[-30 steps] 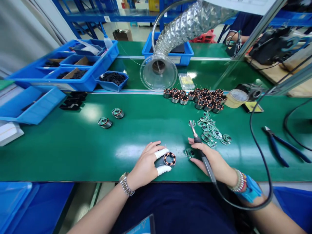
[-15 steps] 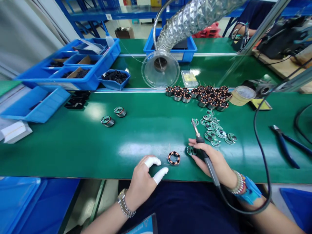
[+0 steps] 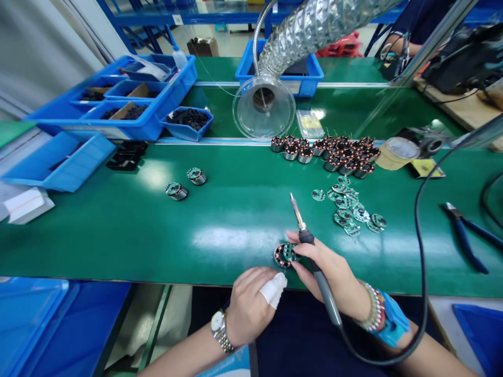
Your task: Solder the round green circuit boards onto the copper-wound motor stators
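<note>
My right hand (image 3: 334, 269) carries a soldering iron (image 3: 310, 246) across its palm, tip pointing away from me. Its thumb and fingers also pinch a small round green circuit board (image 3: 290, 252). That board is over the right part of a motor stator (image 3: 278, 256) with copper windings, partly covering it; I cannot tell if they touch. Just below the stator, my left hand (image 3: 253, 298) is closed, its white-covered thumb and finger pinched at a thin wire (image 3: 285, 270) by the stator's edge. The fingertips hide the wire's end.
Loose circuit boards (image 3: 346, 201) lie to the right, below a cluster of stators (image 3: 341, 152). Two board-topped stators (image 3: 176, 191) stand at left. A fume extraction hood (image 3: 264, 107) hangs at the back. Cutting pliers (image 3: 463, 235) lie far right; blue parts bins (image 3: 149, 123) stand at left.
My right hand has moved left, bringing the circuit board and iron over to the stator. My left hand has moved right and its spread thumb and finger have closed together.
</note>
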Tool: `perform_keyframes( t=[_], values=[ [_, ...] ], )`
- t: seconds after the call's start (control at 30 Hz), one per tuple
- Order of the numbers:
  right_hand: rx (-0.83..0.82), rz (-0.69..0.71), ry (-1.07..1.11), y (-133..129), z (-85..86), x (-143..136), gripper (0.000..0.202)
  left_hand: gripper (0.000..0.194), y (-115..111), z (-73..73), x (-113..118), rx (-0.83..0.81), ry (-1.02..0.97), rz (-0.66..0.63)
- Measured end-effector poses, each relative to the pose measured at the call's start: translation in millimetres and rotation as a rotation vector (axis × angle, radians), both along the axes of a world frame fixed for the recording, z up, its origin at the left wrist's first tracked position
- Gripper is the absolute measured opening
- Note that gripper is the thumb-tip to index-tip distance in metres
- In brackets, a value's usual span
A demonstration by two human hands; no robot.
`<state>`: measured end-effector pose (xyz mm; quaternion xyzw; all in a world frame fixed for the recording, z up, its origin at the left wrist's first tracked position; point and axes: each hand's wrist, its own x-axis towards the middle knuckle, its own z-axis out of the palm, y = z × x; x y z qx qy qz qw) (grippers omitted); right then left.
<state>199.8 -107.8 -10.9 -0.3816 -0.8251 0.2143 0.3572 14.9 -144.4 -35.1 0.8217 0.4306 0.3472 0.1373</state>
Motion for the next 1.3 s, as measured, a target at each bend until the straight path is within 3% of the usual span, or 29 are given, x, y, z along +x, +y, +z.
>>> perform_keyframes(
  t=[0.23, 0.33, 0.43, 0.57, 0.7, 0.93, 1.3],
  values=[
    [0.023, 0.076, -0.041, -3.1, 0.9, -4.4, 0.039, 0.022, -0.7, 8.7, -1.8, -0.049, -0.095, -0.124],
    [0.017, 0.097, -0.034, -2.2, 1.9, -3.9, 0.039, 0.013, 5.8, 15.0, -11.8, -0.279, -0.158, -0.015],
    [0.001, 0.108, -0.044, -1.3, 0.9, -4.0, 0.038, 0.012, 18.9, 20.9, -19.0, -0.631, -0.243, 0.126],
    [-0.004, 0.103, -0.059, -1.2, 0.1, -3.6, 0.037, 0.011, 36.2, 28.2, -17.3, -1.037, -0.498, 0.097],
    [-0.011, 0.111, -0.063, -1.0, 2.5, -2.8, 0.037, 0.013, 45.1, 33.3, -8.4, -1.210, -0.680, 0.097],
    [0.007, -0.023, 0.020, 5.7, 9.3, -11.6, 0.032, 0.015, 50.0, 35.4, 0.7, -1.254, -0.752, 0.054],
    [0.116, 0.078, -0.071, 16.2, 6.3, -17.7, 0.029, 0.018, 48.6, 37.7, 1.5, -1.216, -0.768, 0.079]
  ],
)
